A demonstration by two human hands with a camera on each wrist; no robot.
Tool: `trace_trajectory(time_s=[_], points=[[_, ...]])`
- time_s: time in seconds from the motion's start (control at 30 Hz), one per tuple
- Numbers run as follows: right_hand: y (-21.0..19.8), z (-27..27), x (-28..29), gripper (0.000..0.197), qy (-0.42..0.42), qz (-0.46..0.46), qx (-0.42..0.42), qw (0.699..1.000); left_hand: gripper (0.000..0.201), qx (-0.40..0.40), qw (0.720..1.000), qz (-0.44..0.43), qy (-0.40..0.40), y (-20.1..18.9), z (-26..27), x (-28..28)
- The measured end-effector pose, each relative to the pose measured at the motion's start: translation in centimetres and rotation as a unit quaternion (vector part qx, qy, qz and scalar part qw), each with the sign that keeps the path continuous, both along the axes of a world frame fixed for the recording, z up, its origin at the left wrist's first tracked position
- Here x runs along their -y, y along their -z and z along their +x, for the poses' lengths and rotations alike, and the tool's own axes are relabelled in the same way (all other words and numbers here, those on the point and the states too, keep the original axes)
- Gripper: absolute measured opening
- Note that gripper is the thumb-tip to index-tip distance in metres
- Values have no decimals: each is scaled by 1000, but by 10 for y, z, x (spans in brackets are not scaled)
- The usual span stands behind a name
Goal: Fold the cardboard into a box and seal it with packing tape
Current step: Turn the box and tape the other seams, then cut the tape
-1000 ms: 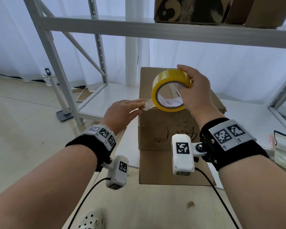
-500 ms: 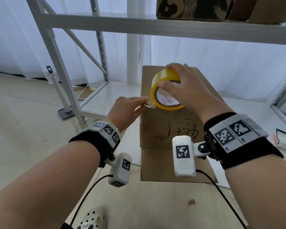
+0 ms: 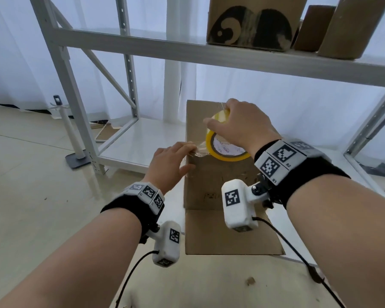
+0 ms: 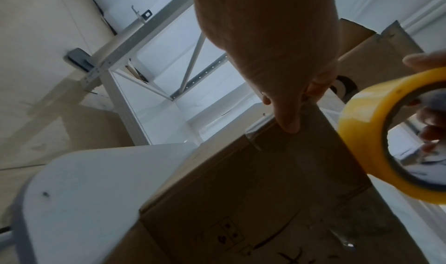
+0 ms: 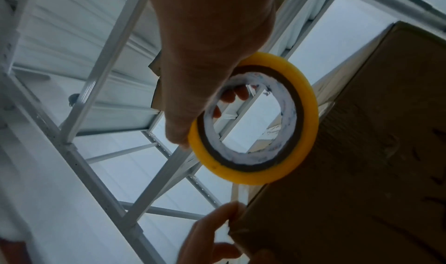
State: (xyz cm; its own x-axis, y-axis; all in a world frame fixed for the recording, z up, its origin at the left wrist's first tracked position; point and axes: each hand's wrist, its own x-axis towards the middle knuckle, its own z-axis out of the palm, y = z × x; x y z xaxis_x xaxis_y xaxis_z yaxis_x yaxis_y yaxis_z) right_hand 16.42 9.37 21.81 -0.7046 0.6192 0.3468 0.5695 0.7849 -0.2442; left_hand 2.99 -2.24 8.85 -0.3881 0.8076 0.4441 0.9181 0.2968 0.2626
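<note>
A brown cardboard box (image 3: 211, 178) (image 4: 241, 191) (image 5: 374, 172) stands upright in front of me. My right hand (image 3: 227, 125) grips a yellow packing tape roll (image 3: 229, 155) (image 4: 357, 134) (image 5: 310, 115) just above the box's top face, thumb on the outer rim and fingertips inside the core. A short clear strip runs from the roll to my left hand (image 3: 188, 158) (image 4: 287, 115) (image 5: 212, 235). That hand pinches the tape end at the box's upper left edge, thumb on the front face.
The box's lower flap (image 3: 227, 232) lies flat toward me on a pale tabletop (image 3: 209, 283). A white metal rack (image 3: 71, 90) stands behind; its upper shelf carries a printed carton (image 3: 249, 21) and cardboard tubes (image 3: 342, 27). A white post on a base (image 3: 76, 147) stands on the floor at left.
My right hand has carried the roll down and away, tilting it flatter over the box top. My left hand has brought the tape end down to the box's upper left edge.
</note>
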Motion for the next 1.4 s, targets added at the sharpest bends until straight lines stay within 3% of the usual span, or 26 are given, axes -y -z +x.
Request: trace_trajectory(time_s=[0.17, 0.3, 0.6, 0.87, 1.17, 1.4], points=[[-5, -1, -6, 59, -4, -35, -14, 999, 45, -11, 1000, 2, -21, 0, -2, -1], [-15, 7, -20, 47, 4, 46, 47, 998, 47, -17, 999, -2, -31, 0, -2, -1], [-4, 17, -28, 49, 0, 148, 124, 981, 44, -22, 999, -21, -36, -4, 4, -2], [0, 11, -17, 41, 22, 194, 197, 961, 46, -54, 997, -35, -46, -9, 5, -1], [0, 11, -13, 42, 24, 189, 193, 963, 49, -121, 989, -81, -16, -21, 16, -11], [-1, 11, -17, 42, 22, 188, 189, 964, 48, -109, 990, -89, 5, -25, 24, -17]])
